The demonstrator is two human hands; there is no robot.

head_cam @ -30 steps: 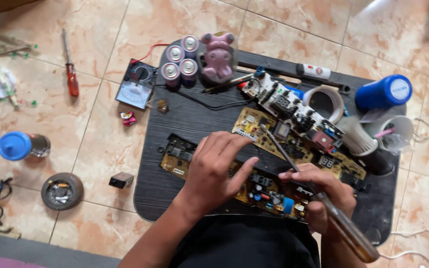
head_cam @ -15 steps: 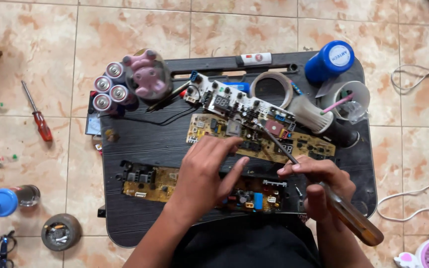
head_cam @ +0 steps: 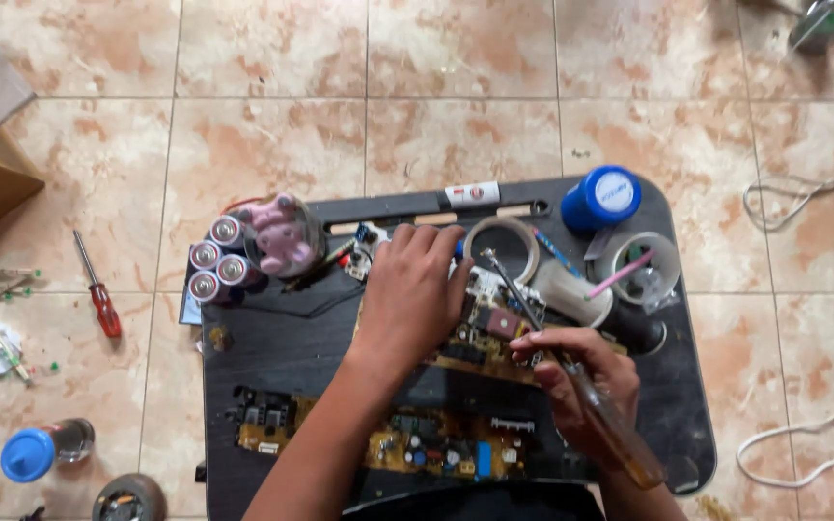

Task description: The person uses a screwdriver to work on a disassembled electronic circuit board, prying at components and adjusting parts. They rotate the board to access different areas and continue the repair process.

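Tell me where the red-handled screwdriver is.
In the head view, the red-handled screwdriver lies on the floor tiles, left of the black tray and the batteries.

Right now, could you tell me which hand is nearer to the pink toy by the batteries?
Left. The left hand rests on a circuit board just right of the pink toy; the right hand, holding a screwdriver, is farther right and lower.

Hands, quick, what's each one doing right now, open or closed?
Left hand: open, fingers spread, pressing on the upper circuit board.
Right hand: closed, holding a screwdriver, tip raised above the board.
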